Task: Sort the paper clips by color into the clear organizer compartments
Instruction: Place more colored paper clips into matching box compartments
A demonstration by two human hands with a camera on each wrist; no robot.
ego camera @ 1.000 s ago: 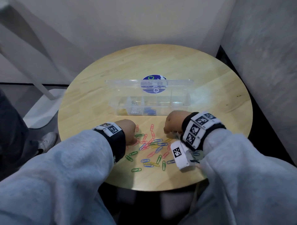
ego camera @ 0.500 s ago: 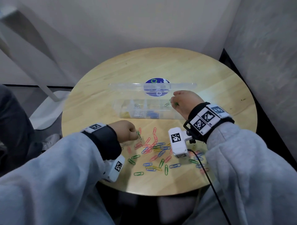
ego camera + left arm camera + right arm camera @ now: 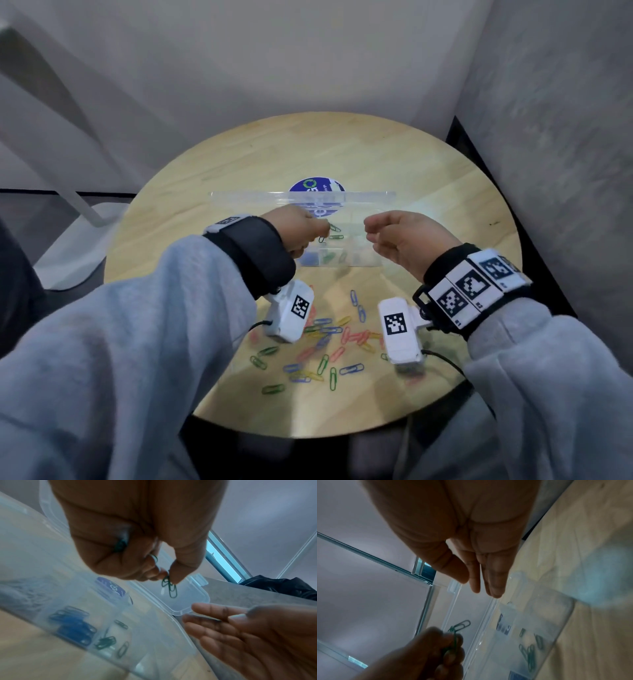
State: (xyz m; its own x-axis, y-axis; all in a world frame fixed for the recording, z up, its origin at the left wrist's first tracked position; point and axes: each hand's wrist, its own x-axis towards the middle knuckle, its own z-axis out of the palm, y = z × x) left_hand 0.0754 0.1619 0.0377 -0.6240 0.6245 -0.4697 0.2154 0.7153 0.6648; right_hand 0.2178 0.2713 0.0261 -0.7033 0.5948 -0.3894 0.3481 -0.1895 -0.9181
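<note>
My left hand [image 3: 323,233] hangs over the middle of the clear organizer [image 3: 359,262] and pinches a few green paper clips [image 3: 329,233] between thumb and fingers. The left wrist view shows those green clips [image 3: 169,588] dangling from the fingertips above the open lid. My right hand [image 3: 371,237] hovers just to the right, fingers relaxed and holding nothing; its straight fingers [image 3: 494,586] point at the box. Blue clips [image 3: 73,626] fill one compartment, and green ones [image 3: 106,642] lie in the one beside it. Loose coloured clips [image 3: 325,342] are scattered on the table near me.
The round wooden table [image 3: 445,192] stands in a corner, with a grey wall [image 3: 548,137] close on the right. A blue sticker [image 3: 315,185] shows behind the organizer's raised lid. The wrist cameras hang below both wrists, over the loose clips.
Both hands rose from the loose pile to the organizer. The right hand went first, pinching a clip, and is now empty. The left hand followed, carrying green clips.
</note>
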